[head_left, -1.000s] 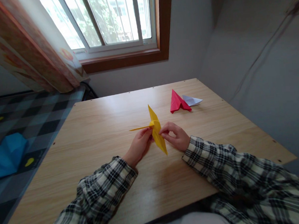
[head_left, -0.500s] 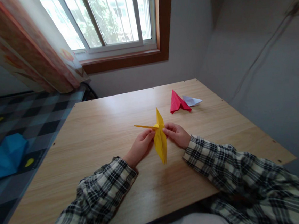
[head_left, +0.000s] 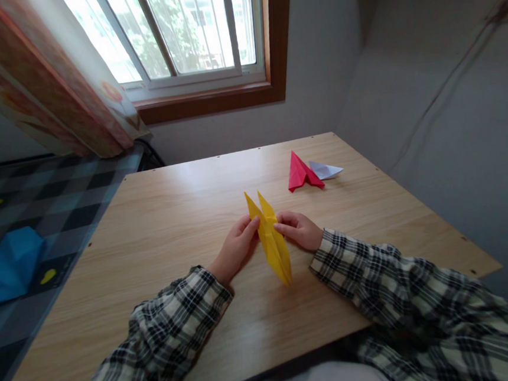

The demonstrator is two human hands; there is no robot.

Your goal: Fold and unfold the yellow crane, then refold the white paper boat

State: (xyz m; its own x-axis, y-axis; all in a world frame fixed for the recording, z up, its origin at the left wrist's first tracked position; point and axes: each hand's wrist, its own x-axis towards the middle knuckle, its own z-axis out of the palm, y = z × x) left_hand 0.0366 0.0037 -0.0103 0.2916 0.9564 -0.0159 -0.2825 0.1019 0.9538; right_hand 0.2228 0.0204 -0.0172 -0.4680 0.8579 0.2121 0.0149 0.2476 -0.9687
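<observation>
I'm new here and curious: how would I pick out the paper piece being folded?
On the wooden table under the window, look between the two hands. The yellow folded paper is pinched there, long and pointed, unlike the red and white pieces lying untouched farther back.

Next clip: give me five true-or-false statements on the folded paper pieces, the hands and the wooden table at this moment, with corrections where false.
1. Both hands pinch the yellow folded paper piece. True: left hand and right hand grip it from either side.
2. The red folded paper piece lies on the light wooden table. True.
3. The white folded paper piece is in the right hand. False: it rests on the table beside the red piece.
4. The yellow piece lies flat, untouched. False: it is held between the fingers, two points upward.
5. The person wears plain blue sleeves. False: the plaid sleeves are black and pale checked.
</observation>
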